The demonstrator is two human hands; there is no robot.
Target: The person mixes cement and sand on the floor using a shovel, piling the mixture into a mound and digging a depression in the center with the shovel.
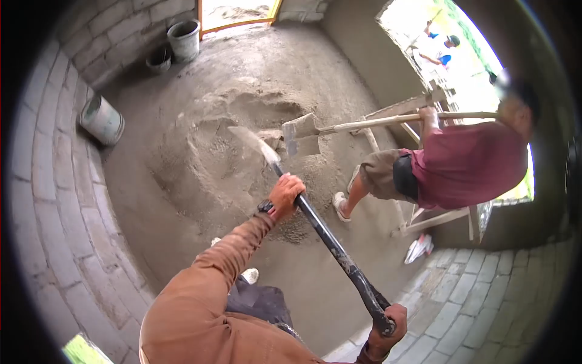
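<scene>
Left hand [285,195] clamped around the dark shaft of a shovel [321,227], partway along it. Right hand [388,327] closed on the grip at the shaft's near end. Hands well apart along the shaft. Shovel blade [254,142] out beyond the left hand, over a mound of dry sand and cement mix [230,151] on the floor. Just beside that blade, a co-worker's shovel [301,134] with a pale wooden handle. Three buckets [102,120] far beyond the left hand, along the block wall [48,182].
</scene>
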